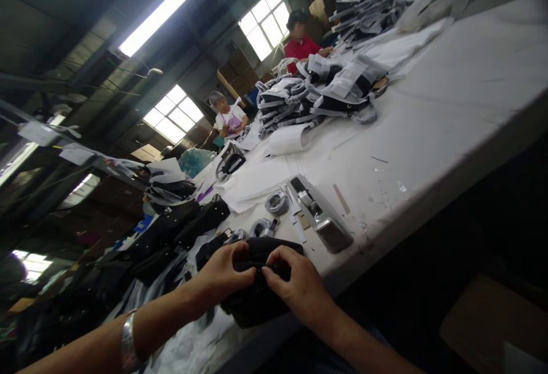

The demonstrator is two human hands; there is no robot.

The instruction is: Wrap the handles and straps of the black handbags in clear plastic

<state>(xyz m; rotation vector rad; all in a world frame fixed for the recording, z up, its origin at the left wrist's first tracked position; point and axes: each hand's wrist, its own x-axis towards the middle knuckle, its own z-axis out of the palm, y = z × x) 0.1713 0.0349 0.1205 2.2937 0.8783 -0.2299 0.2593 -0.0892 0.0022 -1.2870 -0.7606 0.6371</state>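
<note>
A black bag (252, 308) sits at the near edge of the white table, between my two hands. My left hand (226, 271) grips the bag's upper edge, thumb pointing inward. From the other side my right hand (295, 280) pinches the same edge, its thumb and forefinger close to the left thumb. What lies right between the fingertips is too dark to make out. Just beyond the bag are a metal tape dispenser (319, 211) and a coiled strap in clear wrapping (277, 203).
Wrapped bags and straps (308, 94) are heaped farther along the white table (428, 111). Several black bags (171, 228) lie to the left. Two people work at the far side, one in a red top (302, 48), one in a purple apron (231, 123). Cardboard (492, 322) lies below, right.
</note>
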